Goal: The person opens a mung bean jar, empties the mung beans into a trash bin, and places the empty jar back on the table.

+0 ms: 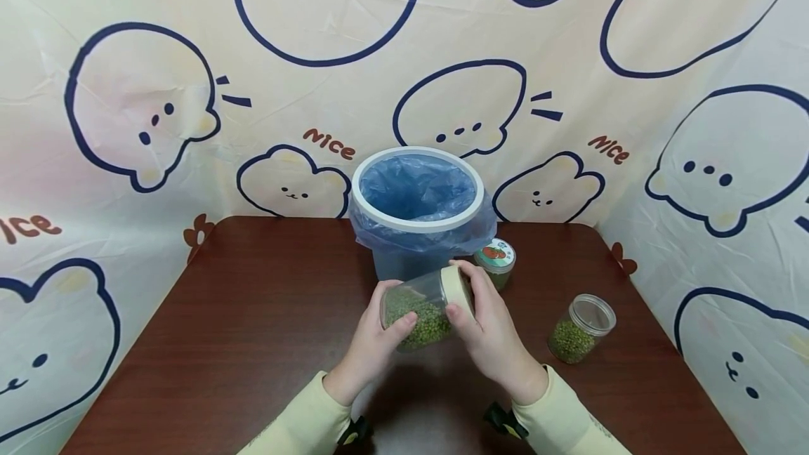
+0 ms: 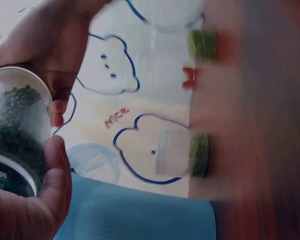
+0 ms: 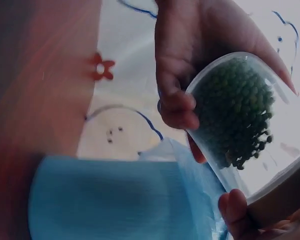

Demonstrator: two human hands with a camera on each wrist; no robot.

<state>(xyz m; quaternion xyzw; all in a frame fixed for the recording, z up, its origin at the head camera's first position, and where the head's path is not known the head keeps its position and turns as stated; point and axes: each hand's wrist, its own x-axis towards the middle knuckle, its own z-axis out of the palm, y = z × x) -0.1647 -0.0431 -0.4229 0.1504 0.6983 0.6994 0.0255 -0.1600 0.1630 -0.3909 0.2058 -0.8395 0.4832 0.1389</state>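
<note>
Both hands hold a clear jar of green beans (image 1: 420,318), tilted on its side above the table. My left hand (image 1: 369,346) grips the jar's base end, thumb across its near side. At the other end, my right hand (image 1: 496,343) holds the cream-coloured lid (image 1: 456,290), with the thumb on the near edge and fingers over the far edge. Green beans (image 3: 235,110) lie heaped along the low side of the jar in the right wrist view. Part of the lid is hidden behind the right hand.
Just beyond the hands stands a blue bin (image 1: 401,264) with a white rim and a blue bag lining. Beside it is a jar with a picture on its lid (image 1: 496,258). A jar part-filled with green beans (image 1: 574,339) stands farther right. Patterned cloth (image 1: 278,111) surrounds the brown table (image 1: 253,314).
</note>
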